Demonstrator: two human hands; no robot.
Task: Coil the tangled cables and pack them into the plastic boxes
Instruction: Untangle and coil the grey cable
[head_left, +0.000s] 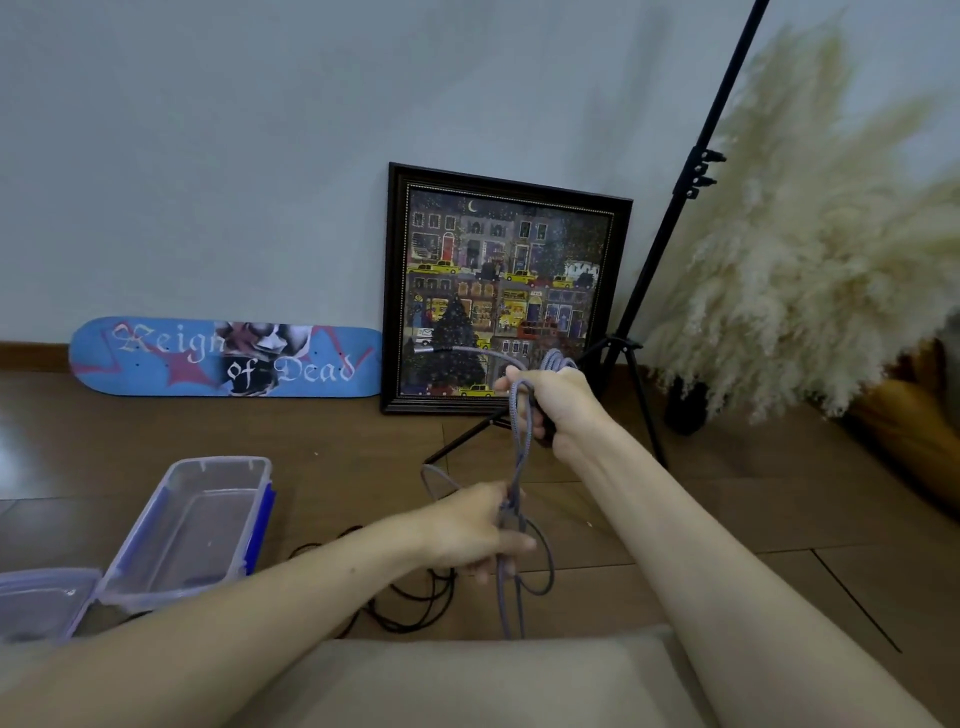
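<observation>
Right fingers (509, 383): clenched round a bunch of grey cable (521, 441) loops, which poke out above the fist. Right hand (553, 408) is up in the air in front of the picture (504, 291). The plug (422, 351) end juts out to the left of that fist, touching nothing.

Left fingers (511, 543): pinching strands of the same cable lower down. Left hand (470, 530) sits below and a bit left of the right one. The strands run near straight between the two hands, then hang in a loose loop under the left hand, down to the cushion (467, 680) edge.

Black cable (415, 597): tangled on the floor (675, 519) beneath the left forearm, no hand on it.

Box (192, 525): clear, blue clips, open, on the floor to the left, well apart from both hands. Second box (41, 603) is just beside it at the frame edge; can't tell its contents.

Behind: skateboard deck (228, 358) and picture lean on the wall, tripod (675, 234) and pampas grass (805, 234) to the right.
</observation>
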